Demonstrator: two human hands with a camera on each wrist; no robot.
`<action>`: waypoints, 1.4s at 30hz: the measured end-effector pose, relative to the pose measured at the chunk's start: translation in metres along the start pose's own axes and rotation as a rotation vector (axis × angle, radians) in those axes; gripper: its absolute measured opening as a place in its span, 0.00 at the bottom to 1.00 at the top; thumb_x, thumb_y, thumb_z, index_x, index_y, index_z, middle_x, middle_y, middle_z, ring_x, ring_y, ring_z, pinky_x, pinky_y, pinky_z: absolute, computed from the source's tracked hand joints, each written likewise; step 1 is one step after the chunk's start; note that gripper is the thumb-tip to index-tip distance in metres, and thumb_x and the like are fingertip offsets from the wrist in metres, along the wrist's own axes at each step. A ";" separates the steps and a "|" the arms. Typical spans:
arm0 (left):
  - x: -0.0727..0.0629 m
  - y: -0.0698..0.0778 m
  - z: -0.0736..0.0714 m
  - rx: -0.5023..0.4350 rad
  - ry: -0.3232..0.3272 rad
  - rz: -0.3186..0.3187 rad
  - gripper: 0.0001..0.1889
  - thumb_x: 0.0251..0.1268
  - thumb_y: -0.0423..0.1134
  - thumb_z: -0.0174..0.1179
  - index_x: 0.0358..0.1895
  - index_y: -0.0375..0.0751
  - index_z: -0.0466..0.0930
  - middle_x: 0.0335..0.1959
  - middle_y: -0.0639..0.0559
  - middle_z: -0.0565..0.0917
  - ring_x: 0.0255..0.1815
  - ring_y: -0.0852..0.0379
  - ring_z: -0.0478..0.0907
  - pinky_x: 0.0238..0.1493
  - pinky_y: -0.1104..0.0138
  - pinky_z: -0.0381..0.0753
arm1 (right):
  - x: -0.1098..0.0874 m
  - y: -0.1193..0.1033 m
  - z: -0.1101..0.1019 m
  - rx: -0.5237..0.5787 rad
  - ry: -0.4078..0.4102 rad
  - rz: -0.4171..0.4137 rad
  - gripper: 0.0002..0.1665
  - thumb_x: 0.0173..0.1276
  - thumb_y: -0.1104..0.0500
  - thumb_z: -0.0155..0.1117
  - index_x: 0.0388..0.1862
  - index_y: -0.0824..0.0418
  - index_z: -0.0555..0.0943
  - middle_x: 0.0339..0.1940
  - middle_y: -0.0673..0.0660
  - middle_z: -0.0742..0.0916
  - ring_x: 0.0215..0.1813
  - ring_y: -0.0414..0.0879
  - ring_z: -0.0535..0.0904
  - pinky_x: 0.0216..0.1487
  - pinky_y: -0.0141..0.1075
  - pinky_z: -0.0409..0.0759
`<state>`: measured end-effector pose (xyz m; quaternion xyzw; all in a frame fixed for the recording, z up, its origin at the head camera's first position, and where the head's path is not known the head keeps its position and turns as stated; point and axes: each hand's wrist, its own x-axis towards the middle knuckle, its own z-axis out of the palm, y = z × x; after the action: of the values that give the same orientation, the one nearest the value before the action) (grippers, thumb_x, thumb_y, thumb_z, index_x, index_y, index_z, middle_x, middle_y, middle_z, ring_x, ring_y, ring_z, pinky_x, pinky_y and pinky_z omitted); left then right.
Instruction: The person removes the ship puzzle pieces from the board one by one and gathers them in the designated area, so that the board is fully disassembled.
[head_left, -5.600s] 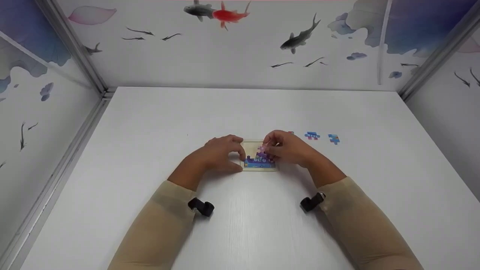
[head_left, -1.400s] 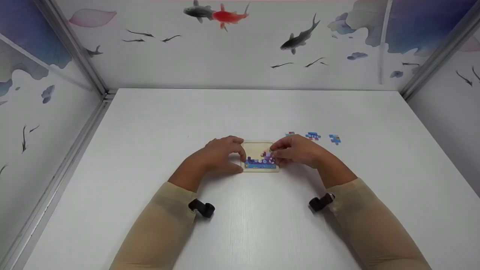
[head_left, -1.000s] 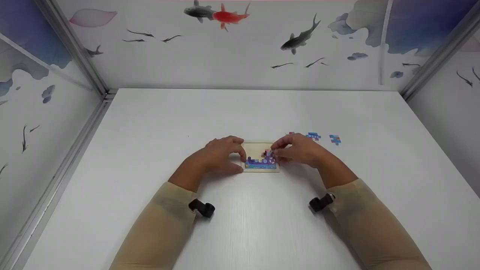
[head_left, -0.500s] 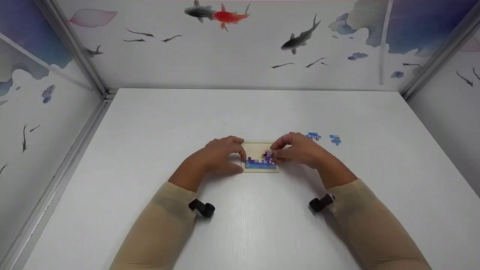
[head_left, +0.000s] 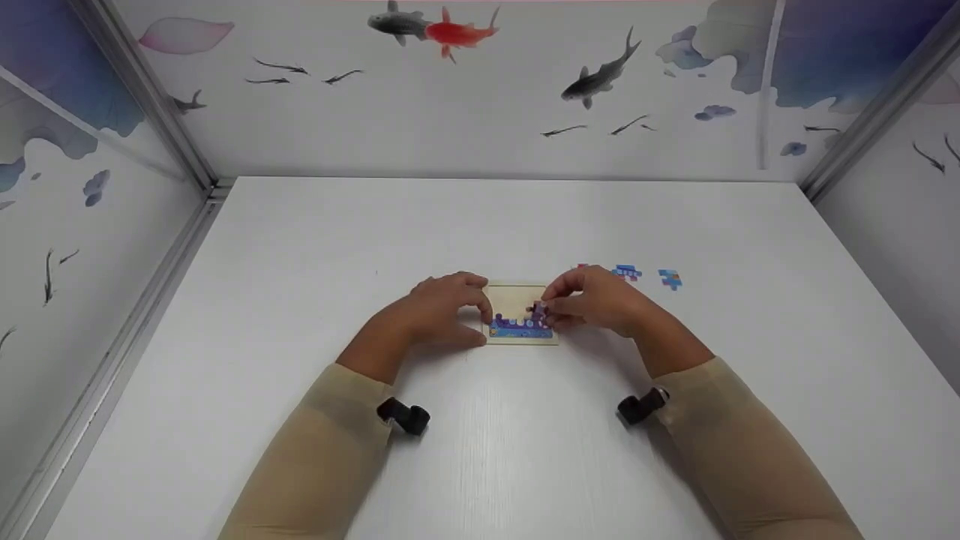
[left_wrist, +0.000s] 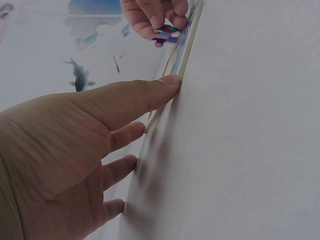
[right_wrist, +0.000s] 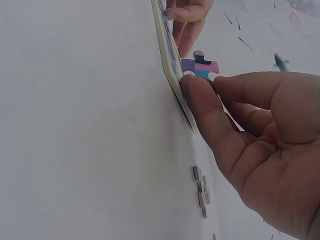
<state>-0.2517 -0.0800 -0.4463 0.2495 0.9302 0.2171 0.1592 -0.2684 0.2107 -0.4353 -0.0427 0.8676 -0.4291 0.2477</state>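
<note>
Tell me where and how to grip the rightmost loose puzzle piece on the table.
Probably best to pinch the rightmost loose puzzle piece by two opposite edges, coming from above and the right: it lies flat on the table, and the neighbouring piece sits to its left.

Hands point(left_wrist: 65, 150) at the puzzle tray point(left_wrist: 188, 50)
</note>
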 end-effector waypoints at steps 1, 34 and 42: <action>0.000 0.000 0.000 0.002 -0.001 0.000 0.10 0.66 0.50 0.75 0.48 0.65 0.88 0.84 0.57 0.68 0.87 0.48 0.61 0.88 0.37 0.49 | 0.000 0.000 0.000 0.012 -0.002 0.000 0.07 0.77 0.57 0.70 0.51 0.54 0.89 0.53 0.57 0.89 0.48 0.48 0.90 0.51 0.35 0.91; -0.001 -0.005 0.001 -0.042 -0.004 0.010 0.10 0.66 0.47 0.75 0.48 0.63 0.88 0.84 0.56 0.67 0.87 0.46 0.61 0.88 0.39 0.49 | -0.038 0.083 -0.116 0.123 0.123 0.062 0.22 0.81 0.53 0.65 0.69 0.58 0.82 0.61 0.52 0.85 0.57 0.44 0.84 0.57 0.29 0.87; 0.001 -0.004 0.002 -0.024 0.002 -0.004 0.10 0.65 0.48 0.75 0.48 0.64 0.88 0.84 0.58 0.67 0.87 0.46 0.60 0.88 0.39 0.49 | -0.051 0.116 -0.137 0.073 0.165 0.106 0.25 0.82 0.50 0.64 0.72 0.58 0.80 0.59 0.47 0.86 0.55 0.41 0.84 0.57 0.28 0.87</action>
<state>-0.2533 -0.0820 -0.4499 0.2456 0.9281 0.2283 0.1616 -0.2717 0.3972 -0.4342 0.0477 0.8699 -0.4487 0.1993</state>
